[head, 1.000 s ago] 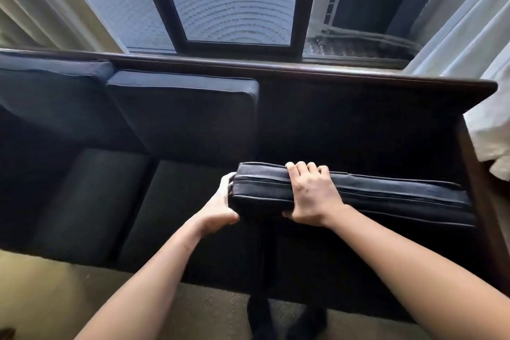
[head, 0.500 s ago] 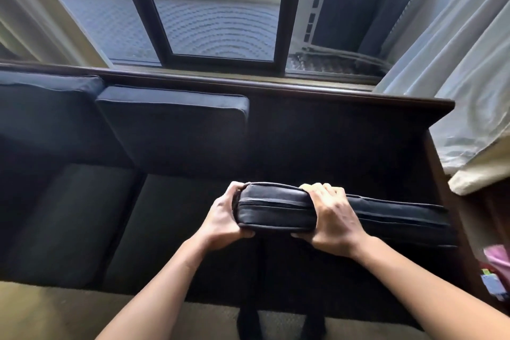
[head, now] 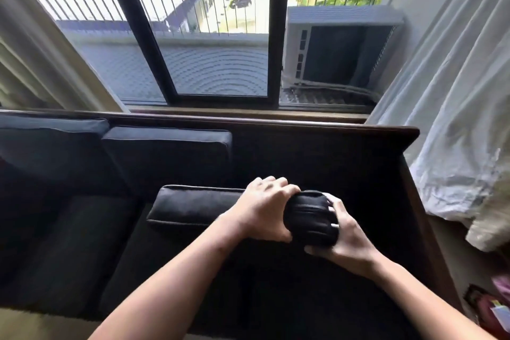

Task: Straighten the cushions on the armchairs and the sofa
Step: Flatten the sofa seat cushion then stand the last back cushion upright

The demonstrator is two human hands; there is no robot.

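Two bare forearms reach forward over the sofa [head: 317,146]. The left hand [head: 265,210] curls over the top of a dark, flat fabric cushion [head: 198,207] with piped edges, fingers wrapped over its far edge and thumb below. The right hand [head: 345,240] cups the cushion's right end from underneath, fingers spread against the end face, so both hands grasp it. The cushion is held level above the sofa's right seat, its long side running leftward. Behind it, two boxy back cushions [head: 165,152] of matching fabric stand against the dark wooden backrest; the right part of the backrest is bare. Beyond are a dark-framed window [head: 276,36], vertical bars and a pale, crumpled curtain [head: 455,119].
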